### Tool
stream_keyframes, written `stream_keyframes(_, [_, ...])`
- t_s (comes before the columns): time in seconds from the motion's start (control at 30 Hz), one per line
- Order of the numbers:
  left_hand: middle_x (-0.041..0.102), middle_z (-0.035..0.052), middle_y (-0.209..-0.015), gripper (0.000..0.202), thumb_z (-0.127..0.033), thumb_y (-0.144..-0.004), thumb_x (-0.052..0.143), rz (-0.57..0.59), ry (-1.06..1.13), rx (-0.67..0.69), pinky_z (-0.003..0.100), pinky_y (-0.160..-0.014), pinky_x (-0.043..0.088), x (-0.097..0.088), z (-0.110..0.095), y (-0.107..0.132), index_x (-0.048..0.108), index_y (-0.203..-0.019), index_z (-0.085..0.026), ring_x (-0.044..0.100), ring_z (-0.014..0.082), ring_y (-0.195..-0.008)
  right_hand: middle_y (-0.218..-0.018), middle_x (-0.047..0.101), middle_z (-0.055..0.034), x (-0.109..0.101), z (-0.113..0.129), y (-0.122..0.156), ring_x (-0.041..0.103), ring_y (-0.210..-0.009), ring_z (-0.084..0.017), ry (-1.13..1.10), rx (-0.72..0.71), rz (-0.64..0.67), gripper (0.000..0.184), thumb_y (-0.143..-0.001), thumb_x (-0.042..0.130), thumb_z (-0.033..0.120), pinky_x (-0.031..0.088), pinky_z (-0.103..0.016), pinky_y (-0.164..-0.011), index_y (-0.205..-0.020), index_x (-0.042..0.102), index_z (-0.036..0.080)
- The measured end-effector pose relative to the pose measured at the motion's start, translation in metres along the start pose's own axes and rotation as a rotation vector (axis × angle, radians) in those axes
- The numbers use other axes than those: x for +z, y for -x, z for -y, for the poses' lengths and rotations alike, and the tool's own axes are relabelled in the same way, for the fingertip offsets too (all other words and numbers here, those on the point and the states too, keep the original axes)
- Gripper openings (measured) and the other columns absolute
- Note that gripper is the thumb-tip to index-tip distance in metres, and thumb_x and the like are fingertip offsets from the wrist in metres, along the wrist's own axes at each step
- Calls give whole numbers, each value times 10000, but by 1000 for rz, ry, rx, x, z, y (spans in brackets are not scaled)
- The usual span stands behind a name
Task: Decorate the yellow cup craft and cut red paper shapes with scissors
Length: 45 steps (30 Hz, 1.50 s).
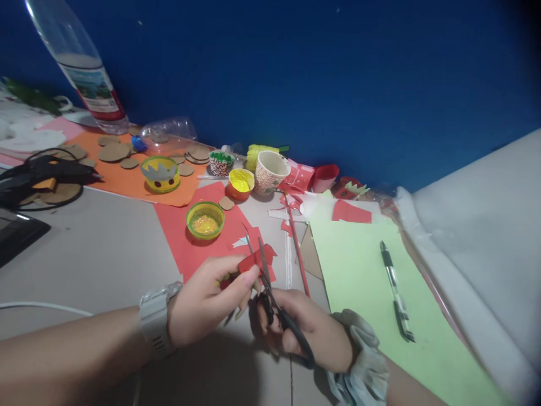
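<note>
Between the thumb and fingers of my left hand [215, 296] is a small piece of red paper [248, 263]. My right hand [310, 327] grips black-handled scissors [291, 327], with fingers in the loops. The scissor blades are parted, and the red paper lies between or against them; I cannot tell exactly how deep. Below and beyond the blades lie red paper scraps [267, 269] on a red sheet [169, 231]. A small green-and-yellow cup [205, 235] stands on that sheet, ahead of my left hand.
A tall plastic bottle [91, 84] stands at the back left, near a black glue gun [38, 177]. Cardboard discs [114, 152] and a yellow cup [163, 183] sit on orange paper. A patterned paper cup [270, 175] is further back. A pen [395, 287] rests on green paper [359, 293] at right.
</note>
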State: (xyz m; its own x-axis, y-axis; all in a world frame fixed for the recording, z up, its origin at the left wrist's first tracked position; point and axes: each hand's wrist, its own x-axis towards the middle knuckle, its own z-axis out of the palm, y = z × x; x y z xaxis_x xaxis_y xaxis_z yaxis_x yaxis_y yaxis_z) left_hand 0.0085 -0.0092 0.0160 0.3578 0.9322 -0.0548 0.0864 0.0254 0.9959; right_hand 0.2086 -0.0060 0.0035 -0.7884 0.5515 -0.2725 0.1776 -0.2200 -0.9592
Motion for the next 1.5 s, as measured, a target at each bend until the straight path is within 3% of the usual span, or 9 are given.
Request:
stream_keyframes(0.77, [437,-51,-492,434,-336,-964,419,-11,2,19,195,-442,310,0,3,-1,466,-564,-174,387,67,-447,-666,503,-9,3,-5,-1,471,-554,-120,-56,-35,-50,611,-751,559,770,404,-251,-532,-781,482,164])
stream_keyframes(0.93, [436,-55,-465,450,-379,-964,419,-20,54,-31,196,-457,339,1,5,-1,454,-564,-178,407,70,-433,-650,505,-3,5,-5,-2,477,-537,-111,-111,-30,-79,613,-732,601,754,403,-233,-509,-776,493,153])
stream_keyframes(1.2, [499,-30,-508,484,-484,-974,371,-3,113,-68,213,-465,351,1,10,-1,569,-688,-148,429,86,-450,-636,497,2,7,-7,-1,454,-516,-88,-169,-53,-87,597,-756,608,726,380,-199,-479,-784,495,140])
stream_keyframes(1.5, [479,-25,-510,518,-522,-972,356,-7,92,-90,234,-475,359,0,12,-1,550,-663,-155,433,97,-454,-632,489,3,7,-7,-3,455,-512,-87,-184,-73,-97,595,-755,616,721,372,-201,-469,-769,495,139])
